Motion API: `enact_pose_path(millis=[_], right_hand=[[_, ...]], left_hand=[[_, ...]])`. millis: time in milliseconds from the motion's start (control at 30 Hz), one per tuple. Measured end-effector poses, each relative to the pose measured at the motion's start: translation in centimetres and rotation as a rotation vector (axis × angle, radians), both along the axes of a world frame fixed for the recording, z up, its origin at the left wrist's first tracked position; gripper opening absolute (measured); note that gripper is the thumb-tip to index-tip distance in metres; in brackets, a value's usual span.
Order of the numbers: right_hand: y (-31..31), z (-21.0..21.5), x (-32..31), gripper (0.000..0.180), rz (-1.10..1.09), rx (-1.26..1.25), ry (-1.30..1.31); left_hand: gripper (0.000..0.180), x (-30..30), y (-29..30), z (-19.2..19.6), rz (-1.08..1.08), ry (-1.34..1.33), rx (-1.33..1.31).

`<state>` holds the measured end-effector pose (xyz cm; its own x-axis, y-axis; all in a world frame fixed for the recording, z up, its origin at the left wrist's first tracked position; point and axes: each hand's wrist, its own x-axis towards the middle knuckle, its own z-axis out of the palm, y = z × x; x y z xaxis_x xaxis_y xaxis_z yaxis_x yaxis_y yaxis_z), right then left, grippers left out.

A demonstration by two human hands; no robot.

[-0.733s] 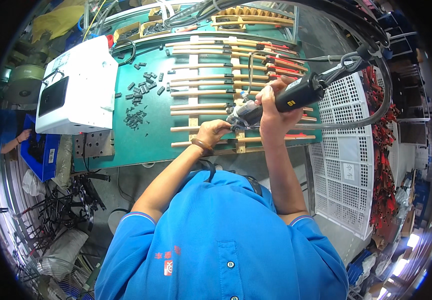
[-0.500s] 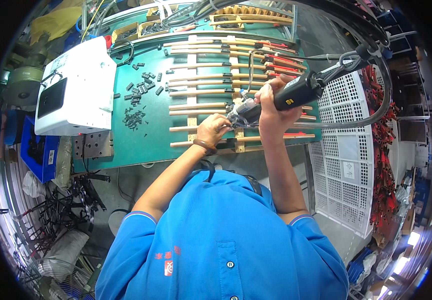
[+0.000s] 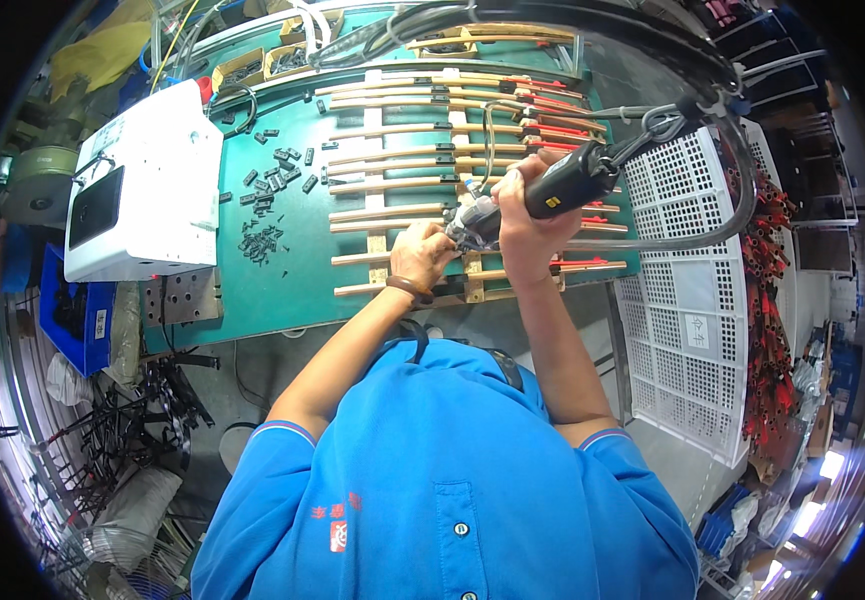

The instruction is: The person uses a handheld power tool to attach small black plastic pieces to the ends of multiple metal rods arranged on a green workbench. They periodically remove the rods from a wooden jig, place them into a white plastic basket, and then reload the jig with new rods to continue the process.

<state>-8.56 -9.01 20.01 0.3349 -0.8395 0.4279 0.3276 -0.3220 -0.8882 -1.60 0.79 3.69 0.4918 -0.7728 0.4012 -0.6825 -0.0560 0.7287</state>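
My right hand (image 3: 535,228) is wrapped round a black powered screwdriver (image 3: 564,184), which slants down to the left. Its clear and metal nose (image 3: 474,220) sits over the wooden sticks, close to my left fingertips. My left hand (image 3: 420,256) is closed in a pinch at a stick near the table's front side; what lies between the fingers is hidden. Several pale wooden sticks with red ends (image 3: 382,185) lie side by side across two wooden rails (image 3: 376,240). Small black blocks (image 3: 443,160) sit on many of the sticks.
Loose black blocks (image 3: 274,180) and a heap of small dark parts (image 3: 260,243) lie on the green table (image 3: 302,290). A white machine (image 3: 147,190) stands at left. White perforated crates (image 3: 687,300) stand at right. A thick hose (image 3: 742,205) loops beside the screwdriver.
The view has shifted slightly. My right hand and the screwdriver have moved a little to the left. My left hand keeps its pinch at the same stick area.
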Motion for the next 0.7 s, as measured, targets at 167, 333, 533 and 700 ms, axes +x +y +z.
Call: enact_pose_path(millis=[167, 333, 533, 700], right_hand=[[0.6, -0.4, 0.1, 0.042, 0.003, -0.021, -0.003], [1.0, -0.3, 0.3, 0.045, 0.002, -0.004, -0.005], [1.0, -0.8, 0.4, 0.045, 0.011, -0.029, -0.054], [2.4, -0.6, 0.2, 0.043, 0.072, -0.015, -0.08]], left_hand=[[0.015, -0.1, 0.3, -0.6, 0.006, 0.01, 0.072], [0.018, -0.1, 0.4, -0.7, 0.004, 0.006, 0.133], [0.029, 2.3, 2.1, -1.3, -0.069, -0.054, 0.152], [0.015, 3.8, 3.6, -2.6, -0.144, -0.179, 0.221]])
